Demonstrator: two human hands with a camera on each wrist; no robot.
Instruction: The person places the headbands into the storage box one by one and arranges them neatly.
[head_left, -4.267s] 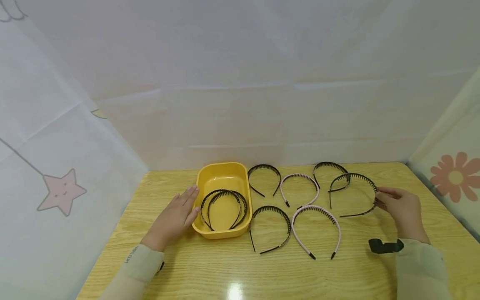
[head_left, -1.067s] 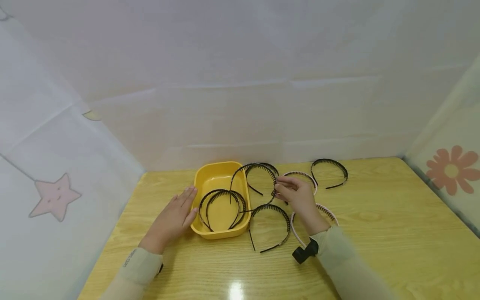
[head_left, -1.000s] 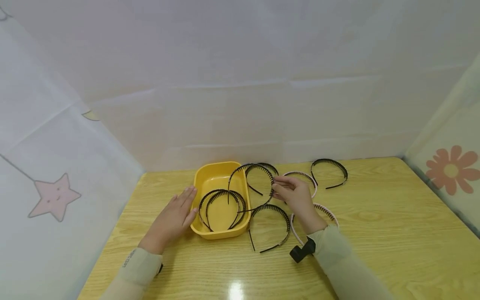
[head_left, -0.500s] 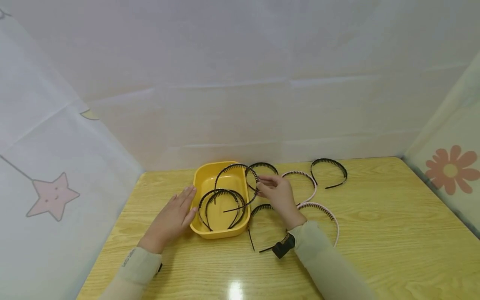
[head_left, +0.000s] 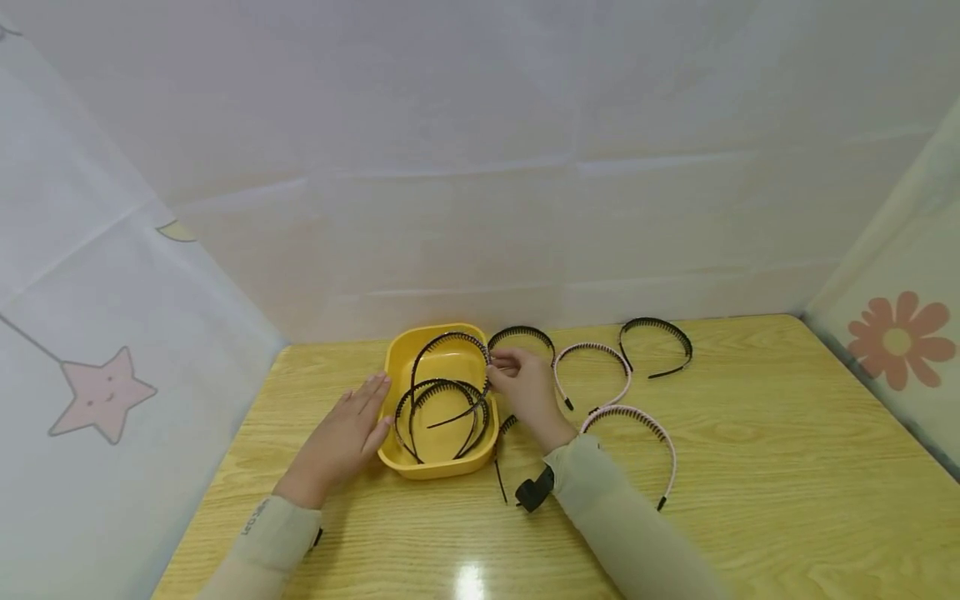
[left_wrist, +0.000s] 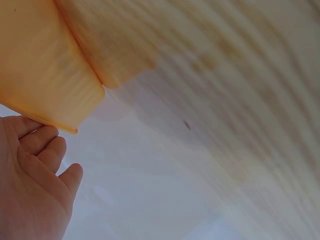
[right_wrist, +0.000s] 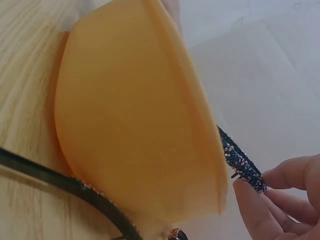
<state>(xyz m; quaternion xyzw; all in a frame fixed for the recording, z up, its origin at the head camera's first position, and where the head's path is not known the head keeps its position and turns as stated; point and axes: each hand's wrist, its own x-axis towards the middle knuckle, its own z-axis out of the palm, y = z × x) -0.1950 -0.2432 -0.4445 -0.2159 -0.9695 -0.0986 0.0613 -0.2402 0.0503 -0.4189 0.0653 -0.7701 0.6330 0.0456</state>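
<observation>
My left hand (head_left: 337, 442) lies against the left side of a yellow plastic bin (head_left: 438, 472), fingers extended along its rim; in the left wrist view the fingertips touch the rim from outside. Two black toothed headbands (head_left: 398, 414) lie overlapping inside the bin. My right hand (head_left: 528, 396) pinches another black toothed headband (head_left: 450, 335) by its right side, over the bin, its ends pointing toward me. The right wrist view shows this headband's glittery band (right_wrist: 237, 157) between thumb and fingers, just beyond the rim, with part of it hidden behind the bin wall (right_wrist: 130, 115).
Right of the bin, on the wooden table (head_left: 787, 467), lie a pink headband (head_left: 592, 346), a second pink headband (head_left: 673, 458), a back black headband (head_left: 521, 330) and a far-right black headband (head_left: 660, 322). My right arm partly hides a nearer black headband (head_left: 500, 482). A cloth wall (head_left: 465, 242) stands behind.
My right hand has picked up the black headband at the far right and carried it left, past the pink headbands, to over the bin. My left hand has stayed on the rim.
</observation>
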